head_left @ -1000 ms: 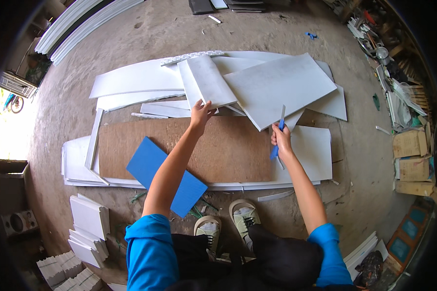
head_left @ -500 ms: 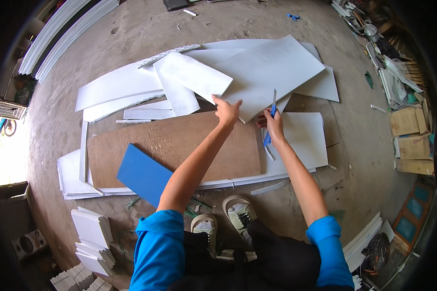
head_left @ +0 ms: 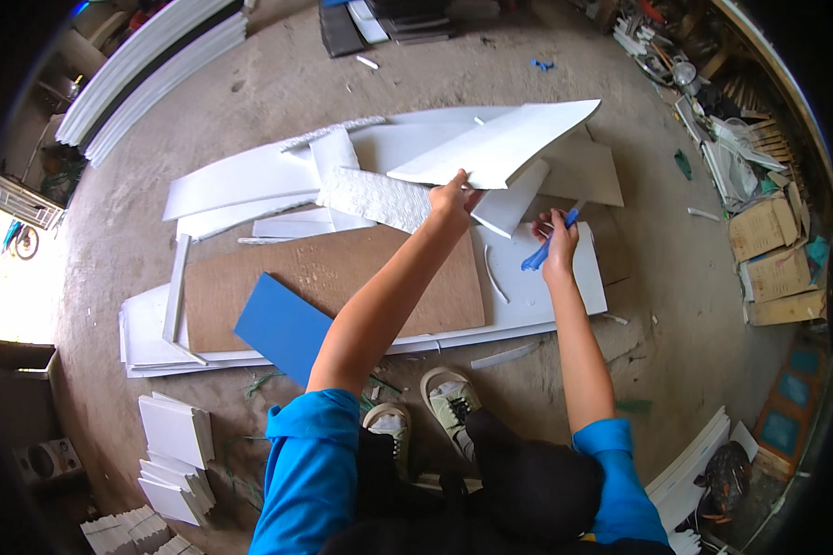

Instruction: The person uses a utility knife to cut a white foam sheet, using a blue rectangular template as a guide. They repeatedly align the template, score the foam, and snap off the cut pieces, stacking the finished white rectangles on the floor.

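Observation:
My left hand [head_left: 453,197] grips the near edge of a large white foam panel [head_left: 500,143] and holds it lifted, tilted up to the right above the pile. My right hand [head_left: 556,240] is closed around a blue utility knife [head_left: 543,246], hovering over a flat white sheet [head_left: 551,282]. A white panel with a textured face [head_left: 375,197] lies just left of my left hand. A brown board [head_left: 333,287] lies flat in front of me, with a blue sheet [head_left: 282,326] at its near left corner.
More white panels [head_left: 241,180] spread over the concrete floor behind the board. Small white blocks [head_left: 176,444] are stacked at lower left, long white strips [head_left: 148,74] lie at upper left, cardboard boxes [head_left: 773,254] and clutter at right. My shoes [head_left: 449,402] are near the board's edge.
My left hand has lifted the large white panel higher and swung it to the right. My right hand with the knife has moved right and lower, away from the panel.

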The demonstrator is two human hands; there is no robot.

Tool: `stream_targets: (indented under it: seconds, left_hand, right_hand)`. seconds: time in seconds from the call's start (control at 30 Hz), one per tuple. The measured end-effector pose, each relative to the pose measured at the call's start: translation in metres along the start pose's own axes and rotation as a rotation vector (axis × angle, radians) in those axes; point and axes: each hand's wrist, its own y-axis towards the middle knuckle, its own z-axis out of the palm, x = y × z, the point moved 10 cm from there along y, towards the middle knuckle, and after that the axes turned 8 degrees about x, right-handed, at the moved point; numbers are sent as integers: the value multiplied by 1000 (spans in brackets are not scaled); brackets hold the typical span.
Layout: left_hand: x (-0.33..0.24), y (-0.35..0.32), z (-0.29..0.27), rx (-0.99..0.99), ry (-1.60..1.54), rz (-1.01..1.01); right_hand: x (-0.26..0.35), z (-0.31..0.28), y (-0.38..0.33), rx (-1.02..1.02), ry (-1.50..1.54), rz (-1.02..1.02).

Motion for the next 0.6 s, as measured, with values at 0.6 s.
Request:
stream_targets:
  seconds: [0.6]
  left_hand:
    - [-79,-185,-192,387,559,40]
  right_hand:
    - [57,12,-94,248,-256,-129]
